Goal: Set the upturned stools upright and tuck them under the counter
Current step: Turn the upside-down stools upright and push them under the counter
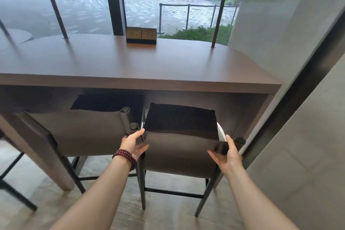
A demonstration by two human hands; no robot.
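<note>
Head view shows the right stool (179, 123) standing upright on its legs, its dark seat partly in under the counter (130, 65) and its low backrest (179, 147) out on the near side. The left hand (133, 143) pinches the backrest's left end, thumb on top and fingers below. The right hand (226, 155) holds the right end, thumb up behind it and fingers spread across the front. The left stool (89, 129) is also upright, just beside it and tucked about as far under.

I'd judge that a final push inward remains. The gap between the two stools is tight where the left hand sits, so a crooked shove could trap those fingers against the neighbour's post. On the right, the stool's corner post is close to the counter's end panel (261, 110) and could scrape it. A small box (141, 35) sits at the counter's far edge, well clear.
</note>
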